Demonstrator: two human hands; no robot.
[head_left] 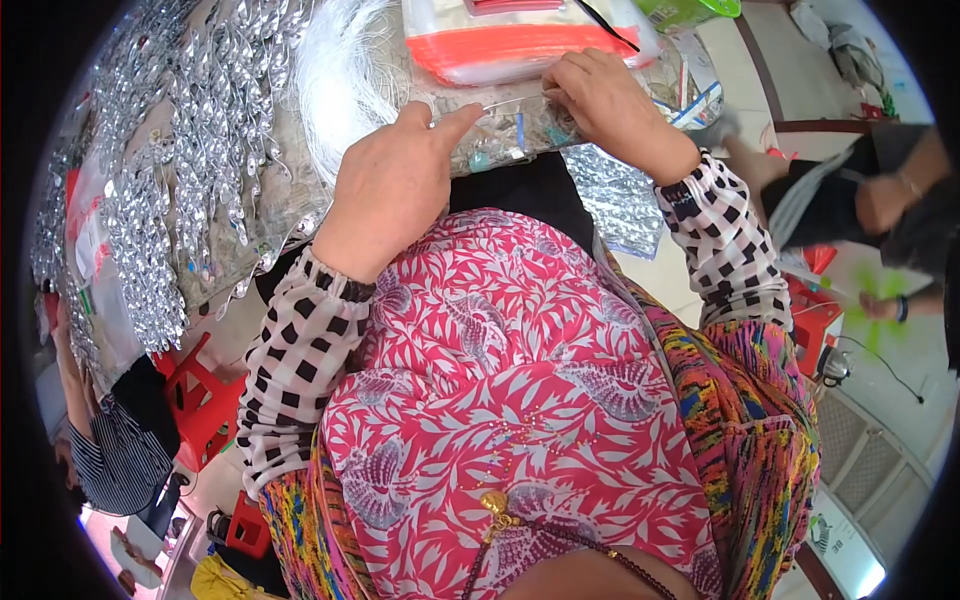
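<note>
A thin white string (512,101) runs between my two hands just above the table's near edge. My left hand (393,188) pinches one end between thumb and forefinger. Opposite it, the closed fingers of my right hand (612,108) grip the other end, and their tips are partly hidden. A thick bundle of loose white strings (335,85) lies beside my left hand. Just beyond my right hand rests a stack of clear plastic bags (500,52) with an orange-red band.
Twisted silver strands (215,110) cover the table's left side and hang over its edge. A green container (690,10) stands at the far right. Red stools (205,400) are on the floor at left. Another person (125,450) sits there; someone blurred (860,200) is at right.
</note>
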